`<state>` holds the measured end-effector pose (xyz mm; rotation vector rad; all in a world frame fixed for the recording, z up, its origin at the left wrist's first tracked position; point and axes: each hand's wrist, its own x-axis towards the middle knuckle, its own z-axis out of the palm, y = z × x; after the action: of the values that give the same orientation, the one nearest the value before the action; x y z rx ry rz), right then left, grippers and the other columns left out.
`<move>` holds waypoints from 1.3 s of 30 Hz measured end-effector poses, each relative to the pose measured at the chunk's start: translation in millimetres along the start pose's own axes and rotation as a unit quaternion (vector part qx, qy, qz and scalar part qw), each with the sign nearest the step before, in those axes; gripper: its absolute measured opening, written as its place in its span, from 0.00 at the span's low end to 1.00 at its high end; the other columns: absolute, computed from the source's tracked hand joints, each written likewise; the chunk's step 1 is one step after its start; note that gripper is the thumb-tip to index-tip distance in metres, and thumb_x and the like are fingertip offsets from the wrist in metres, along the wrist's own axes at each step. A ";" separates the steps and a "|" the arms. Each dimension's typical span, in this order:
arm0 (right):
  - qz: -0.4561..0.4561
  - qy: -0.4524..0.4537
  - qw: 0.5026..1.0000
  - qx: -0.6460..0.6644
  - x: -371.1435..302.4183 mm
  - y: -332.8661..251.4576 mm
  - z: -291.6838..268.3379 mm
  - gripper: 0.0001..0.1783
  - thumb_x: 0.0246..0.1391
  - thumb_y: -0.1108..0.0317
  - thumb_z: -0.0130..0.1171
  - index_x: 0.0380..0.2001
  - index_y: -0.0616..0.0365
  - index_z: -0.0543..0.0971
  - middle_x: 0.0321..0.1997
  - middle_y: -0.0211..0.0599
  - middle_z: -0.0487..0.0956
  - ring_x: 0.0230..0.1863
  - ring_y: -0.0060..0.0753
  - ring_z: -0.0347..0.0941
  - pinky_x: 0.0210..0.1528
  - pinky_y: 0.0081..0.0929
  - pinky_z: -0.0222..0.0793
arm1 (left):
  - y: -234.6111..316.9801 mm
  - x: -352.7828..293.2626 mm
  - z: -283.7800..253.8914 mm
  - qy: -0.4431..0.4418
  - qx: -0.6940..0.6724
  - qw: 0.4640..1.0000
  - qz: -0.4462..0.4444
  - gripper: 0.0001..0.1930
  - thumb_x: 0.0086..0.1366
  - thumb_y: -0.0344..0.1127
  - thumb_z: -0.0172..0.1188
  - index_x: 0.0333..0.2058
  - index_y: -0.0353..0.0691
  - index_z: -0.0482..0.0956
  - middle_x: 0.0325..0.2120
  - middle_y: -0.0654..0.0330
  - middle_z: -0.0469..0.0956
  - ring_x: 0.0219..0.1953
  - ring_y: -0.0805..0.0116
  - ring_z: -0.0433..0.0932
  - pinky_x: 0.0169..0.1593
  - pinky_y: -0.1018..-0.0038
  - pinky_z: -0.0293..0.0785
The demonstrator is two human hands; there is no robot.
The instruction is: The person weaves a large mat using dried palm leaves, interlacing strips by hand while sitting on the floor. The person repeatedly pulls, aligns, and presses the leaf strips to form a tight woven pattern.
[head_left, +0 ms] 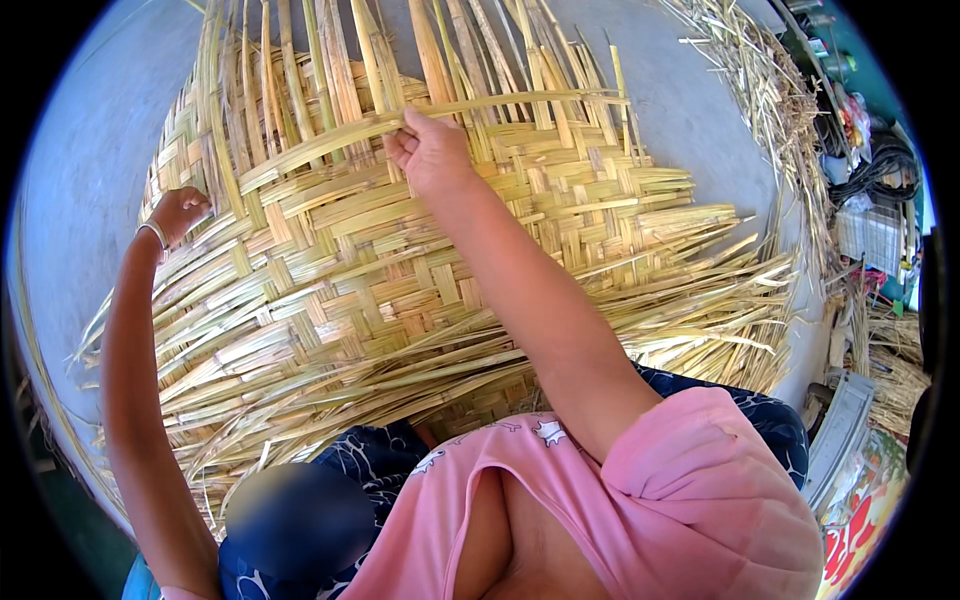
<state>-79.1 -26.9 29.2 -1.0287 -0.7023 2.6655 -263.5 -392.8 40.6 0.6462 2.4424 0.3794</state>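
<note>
A large mat (350, 265) of flat yellow-green split-cane strips is spread in front of me, woven over its middle. Loose upright strips (325, 70) fan out from its far side. Across these lies a long split-cane strip (320, 143), bowed slightly. My right hand (435, 155) pinches it near its middle, thumb and fingers closed. At the mat's left edge my left hand (182, 214) is closed, its fingers curled down against the weave. What lies inside its fingers is hidden. A bangle (154, 235) circles the left wrist.
Many loose strip ends (700, 320) stick out along the mat's near and right sides. Grey floor (95, 180) surrounds it. Cane scraps (775, 110) are heaped at the right, beside coiled black cable (885, 170). A grey metal object (840, 435) stands at the lower right.
</note>
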 end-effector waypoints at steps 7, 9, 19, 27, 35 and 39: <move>-0.155 -0.055 0.972 -0.169 -6.4 -16.9 -12.0 0.11 0.51 0.67 0.60 0.35 0.56 0.70 0.29 0.31 0.72 0.28 0.26 0.70 0.32 0.26 0.72 | 8.6 9.8 8.2 -0.012 0.052 0.999 -0.010 0.13 0.60 0.40 0.55 0.39 0.38 0.77 0.35 0.55 0.78 0.39 0.65 0.74 0.46 0.68 0.68; -0.210 -0.080 0.947 -0.229 -28.1 -17.6 4.9 0.11 0.52 0.67 0.60 0.35 0.56 0.70 0.30 0.30 0.72 0.30 0.24 0.70 0.33 0.25 0.72 | 9.3 1.0 0.8 -0.017 0.099 0.995 -0.019 0.16 0.60 0.44 0.55 0.40 0.39 0.77 0.37 0.54 0.78 0.41 0.61 0.75 0.48 0.67 0.69; -0.105 -0.033 0.986 -0.129 -12.6 -7.4 -27.3 0.08 0.53 0.72 0.58 0.32 0.61 0.70 0.31 0.37 0.74 0.31 0.30 0.73 0.35 0.30 0.78 | 47.4 -18.1 -2.0 0.011 0.025 0.996 -0.080 0.14 0.56 0.37 0.58 0.39 0.38 0.80 0.37 0.52 0.79 0.40 0.60 0.77 0.48 0.69 0.70; -0.047 -0.049 0.993 -0.098 -6.8 -18.3 -31.3 0.09 0.52 0.72 0.59 0.33 0.61 0.70 0.32 0.38 0.75 0.32 0.31 0.73 0.37 0.32 0.77 | 100.2 -26.0 -2.2 0.134 0.188 0.973 -0.023 0.10 0.58 0.37 0.56 0.39 0.44 0.78 0.38 0.56 0.77 0.40 0.56 0.76 0.47 0.64 0.70; -0.004 -0.159 0.982 -0.097 -19.6 -31.6 -16.7 0.08 0.54 0.69 0.57 0.37 0.59 0.73 0.34 0.35 0.77 0.34 0.28 0.74 0.39 0.28 0.76 | 144.7 -0.1 19.4 -0.004 0.062 0.993 0.105 0.17 0.55 0.36 0.60 0.44 0.41 0.76 0.40 0.54 0.76 0.42 0.56 0.75 0.48 0.66 0.70; 0.012 -0.207 0.970 -0.125 -13.6 -43.6 -5.2 0.08 0.55 0.68 0.56 0.37 0.59 0.73 0.35 0.36 0.78 0.37 0.29 0.75 0.41 0.28 0.75 | 161.4 4.5 3.8 -0.071 0.076 0.993 0.053 0.14 0.53 0.39 0.63 0.36 0.38 0.79 0.32 0.54 0.78 0.33 0.60 0.75 0.43 0.67 0.71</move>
<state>-64.9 8.1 55.4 -0.5243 -1.1358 2.8969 -206.2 -254.0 100.1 0.8417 2.3224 0.1821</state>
